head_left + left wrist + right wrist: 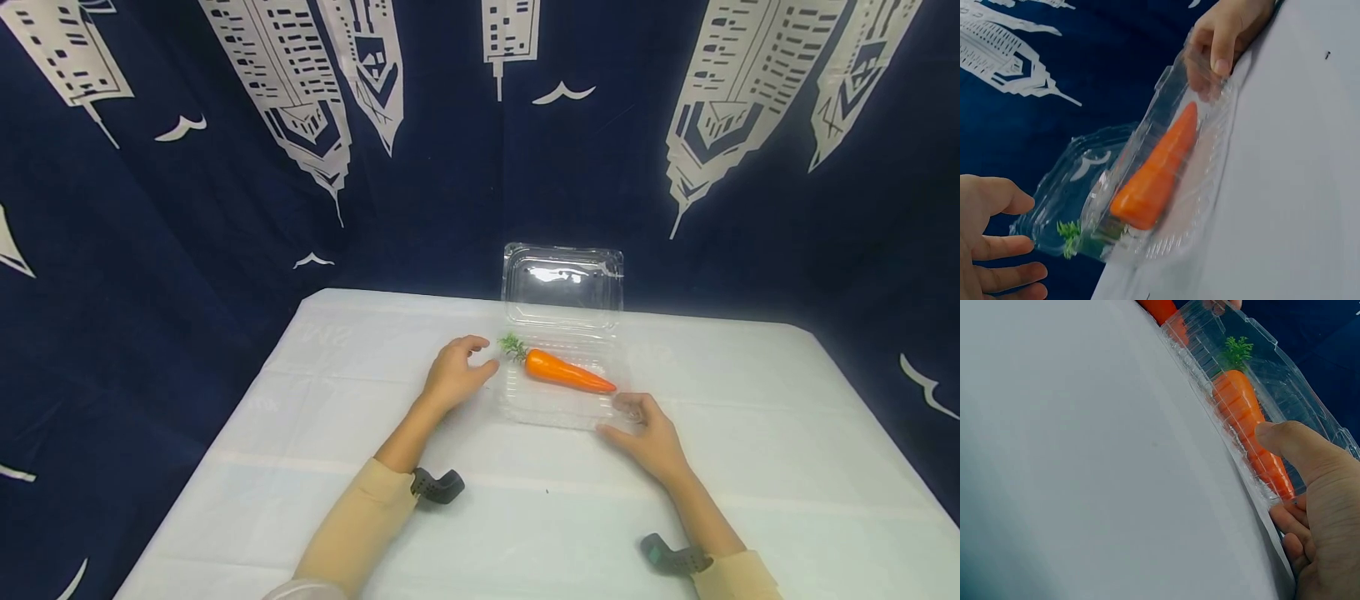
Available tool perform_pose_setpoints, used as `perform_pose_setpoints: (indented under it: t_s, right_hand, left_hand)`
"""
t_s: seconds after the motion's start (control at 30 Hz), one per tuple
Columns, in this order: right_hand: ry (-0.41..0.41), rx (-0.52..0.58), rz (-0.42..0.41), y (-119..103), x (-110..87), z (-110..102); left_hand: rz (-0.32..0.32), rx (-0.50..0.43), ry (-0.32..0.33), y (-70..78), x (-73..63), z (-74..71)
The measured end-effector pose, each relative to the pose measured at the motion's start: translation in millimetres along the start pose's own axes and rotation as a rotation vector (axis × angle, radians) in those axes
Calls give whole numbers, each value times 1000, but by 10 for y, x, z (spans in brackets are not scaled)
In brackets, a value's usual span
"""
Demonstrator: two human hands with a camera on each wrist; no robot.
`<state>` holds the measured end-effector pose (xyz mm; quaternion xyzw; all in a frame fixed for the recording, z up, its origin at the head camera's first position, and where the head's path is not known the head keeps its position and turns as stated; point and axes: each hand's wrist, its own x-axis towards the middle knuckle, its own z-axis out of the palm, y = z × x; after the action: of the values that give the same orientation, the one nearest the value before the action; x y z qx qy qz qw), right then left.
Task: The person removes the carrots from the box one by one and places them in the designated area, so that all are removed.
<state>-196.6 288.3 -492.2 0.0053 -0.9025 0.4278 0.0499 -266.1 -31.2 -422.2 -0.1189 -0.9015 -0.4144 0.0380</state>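
An orange carrot [566, 371] with green leaves [512, 345] lies slantwise in a clear plastic clamshell container [555, 417]. The container's lid [562, 287] stands raised at the back. At the container's near right corner, my right hand [651, 437] pinches the rim; in the right wrist view its thumb [1297, 440] lies over the side, with fingers lower down. My left hand [456, 373] hovers beside the left side, near the leaves, fingers apart and holding nothing. In the left wrist view, the left fingers [1010, 247] look separate from the container.
A white-covered table [300, 500] bears the container near its back edge. Behind hangs a dark blue cloth [450, 192] with white building prints. An orange shape [1160, 309] shows at the top of the right wrist view; what it is cannot be told.
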Motion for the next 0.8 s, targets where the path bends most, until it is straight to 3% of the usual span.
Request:
perform_pose_setpoints:
  t_s: [0.27, 0.43, 0.57, 0.8]
  right_hand:
    - [-1, 0, 5, 3, -1, -2]
    - [2, 11, 6, 5, -7, 2]
    - [2, 23, -1, -4, -12, 12]
    - [11, 15, -6, 23, -4, 6]
  left_hand:
    - [51, -30, -56, 135, 124, 132]
    - [101, -35, -141, 208, 189, 220]
    - [161, 25, -202, 272, 232, 269]
    - [281, 209, -272, 343, 389, 415]
